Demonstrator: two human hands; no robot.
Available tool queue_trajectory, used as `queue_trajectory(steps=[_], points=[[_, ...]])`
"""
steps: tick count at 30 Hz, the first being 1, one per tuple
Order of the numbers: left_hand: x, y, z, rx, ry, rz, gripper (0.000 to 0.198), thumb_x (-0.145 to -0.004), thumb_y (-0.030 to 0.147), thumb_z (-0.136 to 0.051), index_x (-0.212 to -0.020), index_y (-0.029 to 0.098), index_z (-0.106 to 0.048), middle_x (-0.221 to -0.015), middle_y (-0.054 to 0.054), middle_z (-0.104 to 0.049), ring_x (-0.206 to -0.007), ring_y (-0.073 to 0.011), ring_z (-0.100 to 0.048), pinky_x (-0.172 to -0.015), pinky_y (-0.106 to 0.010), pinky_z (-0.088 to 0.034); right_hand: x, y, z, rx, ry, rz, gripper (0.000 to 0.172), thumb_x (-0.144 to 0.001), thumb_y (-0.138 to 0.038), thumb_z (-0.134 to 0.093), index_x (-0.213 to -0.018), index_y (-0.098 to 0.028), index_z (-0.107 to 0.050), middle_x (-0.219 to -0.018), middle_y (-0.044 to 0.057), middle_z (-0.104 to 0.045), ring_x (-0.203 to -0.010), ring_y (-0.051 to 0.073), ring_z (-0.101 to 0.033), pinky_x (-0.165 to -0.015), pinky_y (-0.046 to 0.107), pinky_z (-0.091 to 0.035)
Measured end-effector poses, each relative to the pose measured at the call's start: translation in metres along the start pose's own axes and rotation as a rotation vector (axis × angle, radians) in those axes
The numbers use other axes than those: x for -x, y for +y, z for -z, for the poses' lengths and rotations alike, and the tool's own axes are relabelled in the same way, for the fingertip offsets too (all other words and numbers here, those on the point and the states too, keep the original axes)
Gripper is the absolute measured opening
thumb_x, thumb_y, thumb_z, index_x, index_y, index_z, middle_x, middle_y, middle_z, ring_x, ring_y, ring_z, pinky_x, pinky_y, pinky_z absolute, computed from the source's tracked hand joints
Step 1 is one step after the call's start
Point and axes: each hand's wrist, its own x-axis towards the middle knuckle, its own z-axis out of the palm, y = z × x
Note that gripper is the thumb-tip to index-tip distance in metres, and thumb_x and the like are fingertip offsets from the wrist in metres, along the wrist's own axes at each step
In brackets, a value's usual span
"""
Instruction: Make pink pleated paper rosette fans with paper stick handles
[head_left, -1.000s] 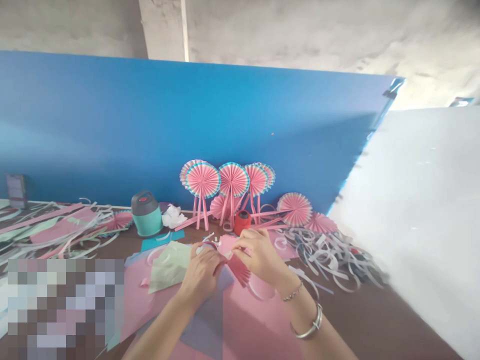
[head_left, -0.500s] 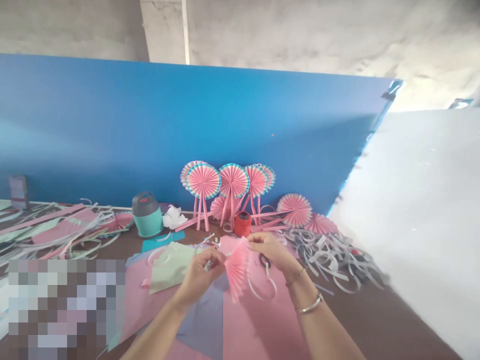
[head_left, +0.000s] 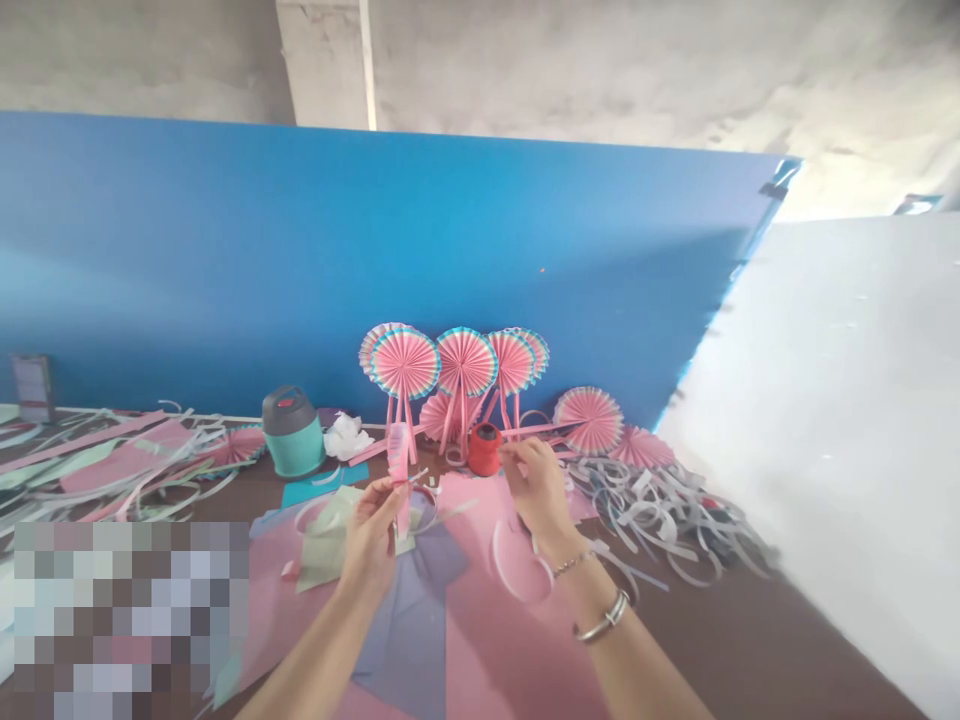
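My left hand (head_left: 371,530) pinches a folded strip of pleated pink paper (head_left: 398,455) around its middle, with one end pointing up. My right hand (head_left: 536,485) is raised to the right, its fingers drawn together; whether anything thin is between them is too small to tell. Just left of those fingertips stands a small red container (head_left: 484,452) with a dark top. Beneath both hands lie a pink paper sheet (head_left: 517,640) and bluish-grey paper (head_left: 409,620). A curled pale paper strip (head_left: 517,590) rests below my right hand.
Several finished pink paper fans (head_left: 406,362) stand against the blue panel (head_left: 450,230). A teal and grey canister (head_left: 294,435) and crumpled white tissue (head_left: 347,437) are to the left. Paper strips heap up at right (head_left: 667,510) and far left. A white wall (head_left: 847,420) borders the right side.
The pleated pink paper, spread between both hands before, is now folded narrow and upright in my left hand. My right hand has let go of it and moved slightly up, apart from the left.
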Motion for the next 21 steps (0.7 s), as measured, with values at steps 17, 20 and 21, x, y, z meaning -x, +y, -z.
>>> queue_trajectory(steps=[17, 20, 21], points=[[0.010, -0.001, -0.008, -0.038, -0.080, 0.039, 0.024, -0.053, 0.023, -0.082, -0.066, 0.019, -0.062, -0.066, 0.002, -0.067, -0.064, -0.0107, -0.061, -0.065, -0.019, -0.046, -0.008, -0.006, 0.015, -0.300, -0.112, 0.073, 0.016, -0.087, -0.034, -0.052, -0.084, -0.022, -0.062, -0.132, 0.011, -0.052, -0.133, 0.024, -0.034, -0.109, 0.048, -0.025], [0.007, -0.003, -0.006, -0.032, -0.082, 0.029, 0.024, -0.053, 0.023, -0.081, -0.066, 0.018, -0.062, -0.066, 0.002, -0.066, -0.065, -0.0109, -0.060, -0.065, -0.019, -0.046, -0.008, -0.013, 0.022, -0.233, -0.115, 0.163, 0.015, -0.087, -0.030, -0.052, -0.084, -0.021, -0.064, -0.136, 0.011, -0.049, -0.136, 0.025, -0.029, -0.108, 0.048, -0.026], [0.006, -0.004, -0.005, -0.030, -0.078, 0.030, 0.024, -0.052, 0.023, -0.081, -0.065, 0.018, -0.062, -0.066, 0.002, -0.066, -0.065, -0.0108, -0.060, -0.065, -0.019, -0.046, -0.008, -0.015, 0.024, -0.195, -0.094, 0.201, 0.015, -0.087, -0.028, -0.051, -0.085, -0.020, -0.064, -0.136, 0.011, -0.049, -0.136, 0.026, -0.028, -0.108, 0.049, -0.026]])
